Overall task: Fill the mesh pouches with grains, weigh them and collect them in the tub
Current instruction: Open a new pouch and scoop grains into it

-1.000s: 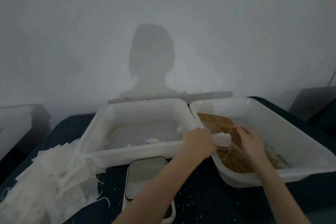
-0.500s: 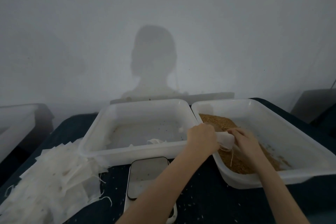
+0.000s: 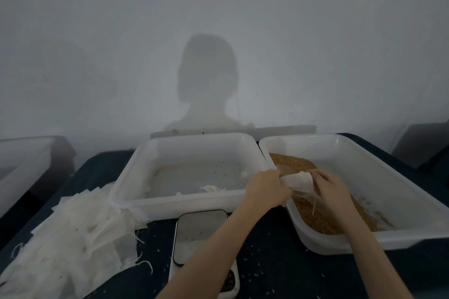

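- Both my hands hold one white pouch [image 3: 297,181] in the right middle of the frame, right over the brown grains [image 3: 315,216].
- My left hand [image 3: 266,189] curls tight round one end of the pouch, I think to keep it from sliding.
- My right hand [image 3: 332,189] pinches the other end with bent fingers. I can't tell if the mouth is open yet.
- I hold the pouch above the right tub [image 3: 413,201] so any spilled grains fall back in.
- Strings [image 3: 313,201] hang down from the pouch toward the grains.
- At the bottom middle, the scale [image 3: 201,228] sits close to me, so weighing is a short reach.
- Behind the scale, the middle tub [image 3: 136,177] looks like the place for full pouches. It only has a scrap or two inside.
- Lower left, the pile of flat pouches [image 3: 73,238] waits within easy reach.
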